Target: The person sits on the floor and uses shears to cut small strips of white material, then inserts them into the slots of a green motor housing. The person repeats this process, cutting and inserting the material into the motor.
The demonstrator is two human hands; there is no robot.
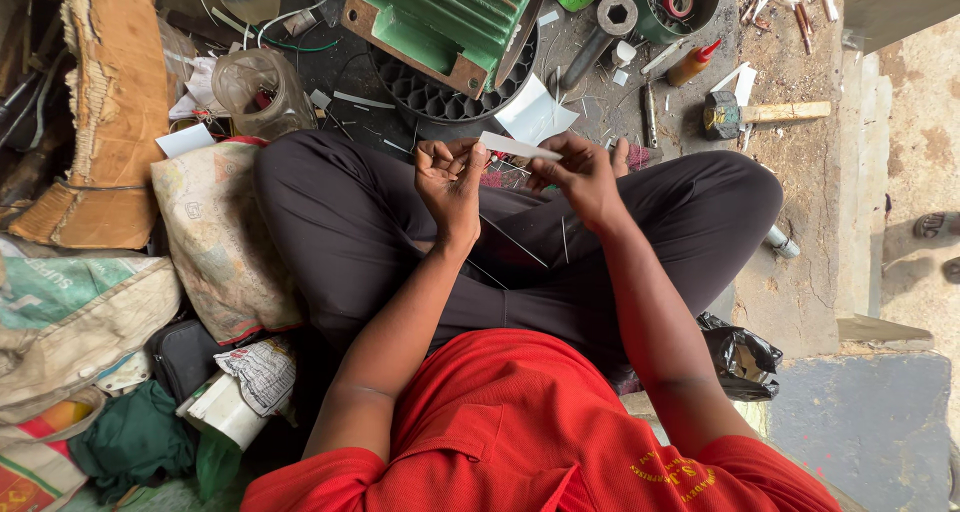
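Both forearms reach forward over the crossed legs. The left hand (450, 177) and right hand (580, 177) pinch a white paper strip (518, 147) between them, apparently by its ends.

I sit on a dirty concrete floor (800, 282) strewn with scraps. At the upper middle of the frame a green finned motor housing (450, 17) rests on it, with a white paper sheet (535, 117) just below. To the upper right lie a hammer (760, 114) and a small orange bottle (692, 64). At the upper left stands a clear plastic jar (262, 92), beside torn cardboard (110, 102). Worn sacks (70, 312) lie at the left, and a black plastic bag (740, 357) at the lower right.
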